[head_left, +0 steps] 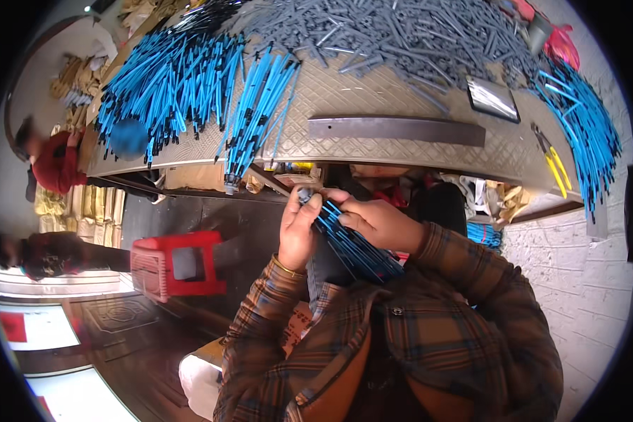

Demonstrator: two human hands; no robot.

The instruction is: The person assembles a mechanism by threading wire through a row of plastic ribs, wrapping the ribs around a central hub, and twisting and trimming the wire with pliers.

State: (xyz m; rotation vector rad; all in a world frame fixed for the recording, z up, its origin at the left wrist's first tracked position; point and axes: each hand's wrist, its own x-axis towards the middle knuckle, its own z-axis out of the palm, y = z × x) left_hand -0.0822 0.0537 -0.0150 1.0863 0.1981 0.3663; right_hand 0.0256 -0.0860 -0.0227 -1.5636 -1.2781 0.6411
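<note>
Just off the table's front edge, both my hands meet at the upper end of a bundle of thin blue rods [355, 250], which slants down against my body. My left hand [297, 228] is closed, its thumb and fingers around a small grey piece [304, 195] at the bundle's tip. The fingers of my right hand [378, 221] close on the rods just to the right of it. How the grey piece joins the rods is hidden by my fingers. On the table nearest my hands, another sheaf of blue rods with black ends [257, 109] overhangs the edge.
Grey tubes [401, 32] are heaped at the back of the table [359, 91]. A dark flat bar [397, 130], yellow-handled pliers [554, 165] and a flat glossy panel [492, 98] lie nearer. More blue rods [580, 126] lie right. A red stool [179, 264] and two people are left.
</note>
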